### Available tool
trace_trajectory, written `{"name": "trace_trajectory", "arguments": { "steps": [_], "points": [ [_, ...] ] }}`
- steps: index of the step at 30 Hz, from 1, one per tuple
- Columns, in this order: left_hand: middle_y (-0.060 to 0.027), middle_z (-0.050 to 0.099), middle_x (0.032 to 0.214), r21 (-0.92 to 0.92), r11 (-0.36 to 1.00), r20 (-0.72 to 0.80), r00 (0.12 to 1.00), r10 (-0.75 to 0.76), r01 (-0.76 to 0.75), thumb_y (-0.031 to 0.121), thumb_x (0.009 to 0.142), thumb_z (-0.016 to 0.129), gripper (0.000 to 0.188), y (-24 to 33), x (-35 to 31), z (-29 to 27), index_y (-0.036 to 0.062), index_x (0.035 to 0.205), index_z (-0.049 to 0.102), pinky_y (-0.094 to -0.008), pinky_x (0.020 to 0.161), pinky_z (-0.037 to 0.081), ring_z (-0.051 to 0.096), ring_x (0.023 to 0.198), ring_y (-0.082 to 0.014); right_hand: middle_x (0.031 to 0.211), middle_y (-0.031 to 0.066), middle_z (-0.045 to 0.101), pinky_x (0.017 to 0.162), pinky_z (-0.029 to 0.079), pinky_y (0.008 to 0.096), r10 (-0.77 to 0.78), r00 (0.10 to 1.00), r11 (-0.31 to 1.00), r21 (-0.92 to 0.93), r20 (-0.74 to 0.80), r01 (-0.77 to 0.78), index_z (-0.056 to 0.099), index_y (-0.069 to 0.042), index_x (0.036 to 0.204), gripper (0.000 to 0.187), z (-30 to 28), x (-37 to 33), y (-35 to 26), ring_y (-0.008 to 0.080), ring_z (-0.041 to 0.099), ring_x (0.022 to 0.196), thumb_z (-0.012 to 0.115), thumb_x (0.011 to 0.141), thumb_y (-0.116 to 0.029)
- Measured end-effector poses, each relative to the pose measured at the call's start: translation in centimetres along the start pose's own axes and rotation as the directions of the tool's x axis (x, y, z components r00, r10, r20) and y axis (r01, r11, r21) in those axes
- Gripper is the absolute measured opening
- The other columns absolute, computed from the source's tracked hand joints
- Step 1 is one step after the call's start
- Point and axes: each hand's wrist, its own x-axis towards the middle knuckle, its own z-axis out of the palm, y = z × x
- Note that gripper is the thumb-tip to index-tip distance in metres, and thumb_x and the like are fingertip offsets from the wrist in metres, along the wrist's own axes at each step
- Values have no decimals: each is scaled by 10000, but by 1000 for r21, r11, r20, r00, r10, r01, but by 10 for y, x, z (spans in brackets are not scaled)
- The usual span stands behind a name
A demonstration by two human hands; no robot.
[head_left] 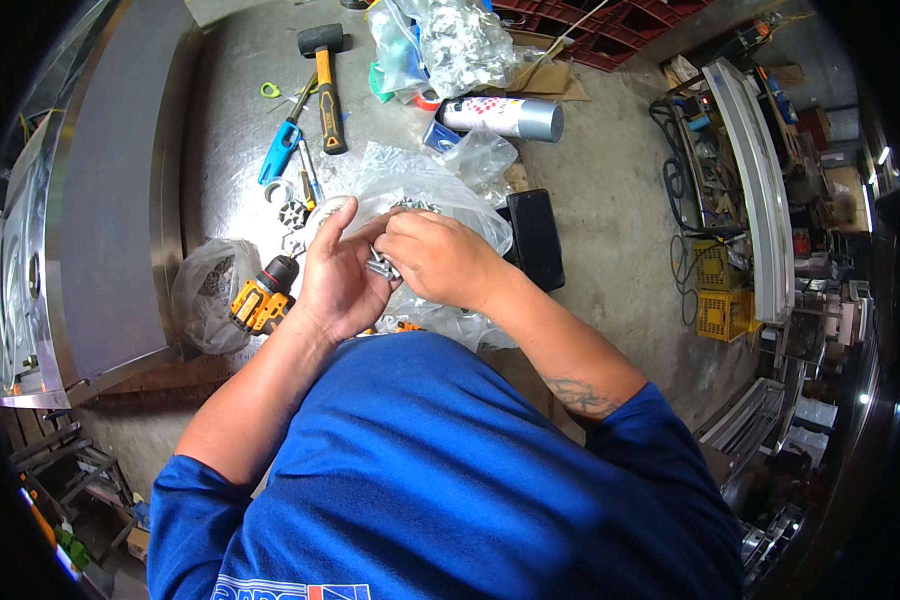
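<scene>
My left hand (335, 282) is cupped with its thumb up, holding several small silvery metal fasteners (382, 265) in the palm. Over them, the fingers of my right hand (438, 255) are bent and pinched together. What sits between those fingertips is hidden. Just beyond both hands lies a see-through plastic bag (440, 190) with more small metal parts. Close to my left wrist is a yellow and black cordless drill (263, 298), beside another plastic bag (210, 290) of small metal pieces.
Farther back on the metal table (240, 80) lie a rubber mallet (328, 90), a blue gas lighter (281, 152) and a screwdriver (310, 170). A spray can (505, 118) lies right of them. A black phone (536, 240) is near my right forearm. Yellow crates (722, 312) stand at right.
</scene>
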Motion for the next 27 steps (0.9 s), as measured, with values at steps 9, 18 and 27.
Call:
{"name": "trace_trajectory", "arguments": {
  "steps": [9, 18, 27],
  "points": [
    [-161, 634, 1296, -72, 997, 9, 1000, -26, 27, 610, 967, 483, 806, 2, -3, -5, -56, 1421, 471, -379, 1041, 447, 596, 1183, -254, 901, 132, 616, 821, 536, 441, -82, 996, 995, 53, 22, 81, 640, -39, 847, 72, 5, 6, 3, 342, 643, 920, 636, 783, -72],
    [-146, 650, 1192, -49, 998, -74, 997, 38, -42, 612, 967, 489, 794, 12, -3, -3, -69, 1375, 499, -391, 1002, 472, 624, 1076, -255, 927, 107, 639, 749, 542, 386, 189, 980, 932, 326, -66, -158, 624, -20, 870, 54, 1, 11, -8, 258, 650, 853, 584, 883, -54],
    [-140, 648, 1226, -65, 997, -41, 998, 37, -39, 598, 994, 446, 752, 17, -9, 5, -57, 1353, 531, -401, 993, 487, 632, 1064, -252, 894, 49, 625, 643, 456, 261, 645, 684, -52, 912, 342, -407, 599, -32, 1021, 86, -33, 5, -1, 103, 541, 741, 590, 936, -42]
  ]
}}
